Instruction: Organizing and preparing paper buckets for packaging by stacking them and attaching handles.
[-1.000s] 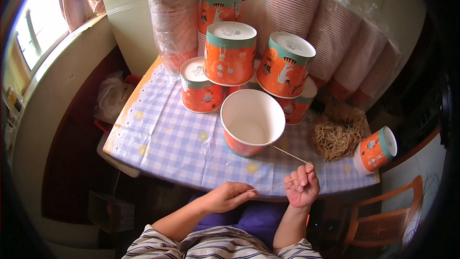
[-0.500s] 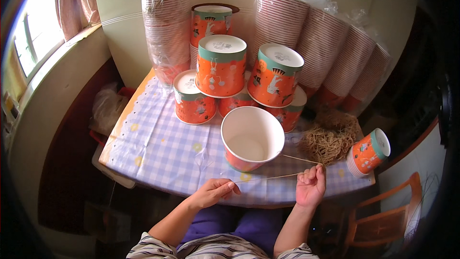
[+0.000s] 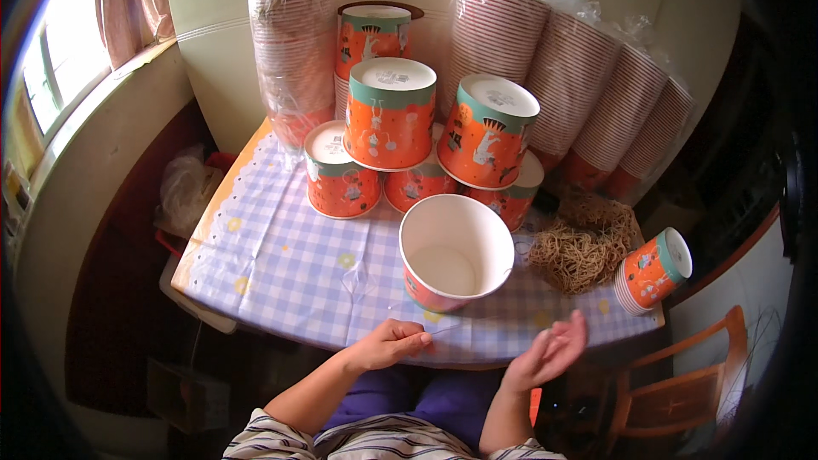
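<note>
String [image 3: 440, 331] is being handled now, seemingly pinched by the left hand [image 3: 388, 346], the right hand [image 3: 543, 359] spread empty, a second hold likely needed.

We observe daylight entering from the window [image 3: 75, 38] at upper left, itself overexposed to white. We find the tablecloth [image 3: 290, 268] moderately lit, with deep shadow below. We note blackened corners, bowed straight edges and slight blur on the right hand [image 3: 548, 354].

Checked-cloth table [image 3: 281, 281], paper buckets [image 3: 456, 251], tangled twine [image 3: 579, 251]
</note>
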Available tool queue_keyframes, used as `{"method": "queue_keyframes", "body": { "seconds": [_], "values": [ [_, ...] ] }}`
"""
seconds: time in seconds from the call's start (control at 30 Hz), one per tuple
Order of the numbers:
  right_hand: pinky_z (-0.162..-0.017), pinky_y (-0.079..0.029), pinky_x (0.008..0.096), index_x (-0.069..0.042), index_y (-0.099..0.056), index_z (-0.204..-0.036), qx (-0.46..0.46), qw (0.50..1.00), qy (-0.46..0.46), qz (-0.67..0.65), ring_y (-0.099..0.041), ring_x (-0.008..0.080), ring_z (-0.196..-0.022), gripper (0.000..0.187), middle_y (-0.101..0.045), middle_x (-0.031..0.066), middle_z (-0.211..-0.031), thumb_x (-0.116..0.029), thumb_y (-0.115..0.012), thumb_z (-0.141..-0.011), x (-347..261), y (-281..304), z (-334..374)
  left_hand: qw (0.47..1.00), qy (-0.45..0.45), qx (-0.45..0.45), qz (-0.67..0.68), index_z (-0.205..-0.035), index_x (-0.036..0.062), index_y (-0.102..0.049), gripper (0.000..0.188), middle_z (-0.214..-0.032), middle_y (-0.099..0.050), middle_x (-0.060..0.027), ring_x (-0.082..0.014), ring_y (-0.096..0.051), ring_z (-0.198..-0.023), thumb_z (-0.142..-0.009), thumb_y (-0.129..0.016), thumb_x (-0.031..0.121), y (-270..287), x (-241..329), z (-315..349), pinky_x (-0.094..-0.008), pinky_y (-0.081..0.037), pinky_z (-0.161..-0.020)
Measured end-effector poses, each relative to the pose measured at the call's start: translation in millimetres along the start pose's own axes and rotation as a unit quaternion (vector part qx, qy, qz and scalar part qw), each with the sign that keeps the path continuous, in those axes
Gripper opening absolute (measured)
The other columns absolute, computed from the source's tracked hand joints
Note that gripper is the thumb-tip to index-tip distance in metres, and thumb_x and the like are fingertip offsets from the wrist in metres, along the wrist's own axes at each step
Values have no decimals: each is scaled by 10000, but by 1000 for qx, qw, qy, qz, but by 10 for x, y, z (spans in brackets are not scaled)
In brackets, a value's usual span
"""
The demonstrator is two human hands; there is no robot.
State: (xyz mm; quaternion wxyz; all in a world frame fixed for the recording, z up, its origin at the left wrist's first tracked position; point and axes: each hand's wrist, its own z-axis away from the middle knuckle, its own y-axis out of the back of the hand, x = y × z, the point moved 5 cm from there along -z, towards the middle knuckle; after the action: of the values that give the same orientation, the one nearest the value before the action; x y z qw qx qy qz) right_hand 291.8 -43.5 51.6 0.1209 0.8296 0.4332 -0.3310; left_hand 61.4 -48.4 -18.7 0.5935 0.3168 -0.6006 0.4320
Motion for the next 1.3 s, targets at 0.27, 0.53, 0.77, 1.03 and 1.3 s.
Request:
{"method": "queue_keyframes", "body": {
  "seconds": [0.27,0.53,0.77,1.03,1.3],
  "values": [
    [-907,-460,456,-8,-519,-1202,-535,840,40,-84,-582,322,-1043,592,-581,162,-1152,-206,-772,-706,-629,-795,528,998,8,-53,-15,-911,-5,-666,335,-774,-608,-6,-73,-524,-729,-957,-533,299,-109,150,132,-235,-451,-653],
    [-702,-519,309,-26,-549,-1173,-580,796,-132,-113,-615,226,-833,442,-586,129,-1006,-40,-710,-762,-423,-861,584,998,40,-44,27,-859,-1,-667,373,-693,-589,4,-71,-515,-652,-964,-513,323,-20,145,151,-233,-430,-595],
    [-561,-470,255,-16,-644,-972,-512,842,-142,-93,-589,145,-639,196,-603,68,-798,-19,-698,-784,-251,-851,523,936,102,-2,336,-1105,-40,-590,453,-926,-643,-111,-218,-632,-808,-978,-428,364,145,-44,182,-335,-503,-780],
    [-558,-473,291,-27,-655,-901,-487,864,-91,-88,-598,210,-636,154,-604,91,-767,1,-708,-759,-288,-793,494,960,124,37,248,-1043,24,-633,314,-855,-652,-51,-159,-631,-814,-949,-531,306,101,-12,287,-269,-489,-727],
    [-588,-495,301,-25,-645,-877,-486,862,-92,-107,-614,215,-681,117,-609,90,-793,-12,-698,-774,-321,-811,505,987,84,66,118,-957,21,-646,229,-820,-660,-24,-85,-600,-785,-939,-569,236,85,107,286,-220,-479,-705]
  ]
}}
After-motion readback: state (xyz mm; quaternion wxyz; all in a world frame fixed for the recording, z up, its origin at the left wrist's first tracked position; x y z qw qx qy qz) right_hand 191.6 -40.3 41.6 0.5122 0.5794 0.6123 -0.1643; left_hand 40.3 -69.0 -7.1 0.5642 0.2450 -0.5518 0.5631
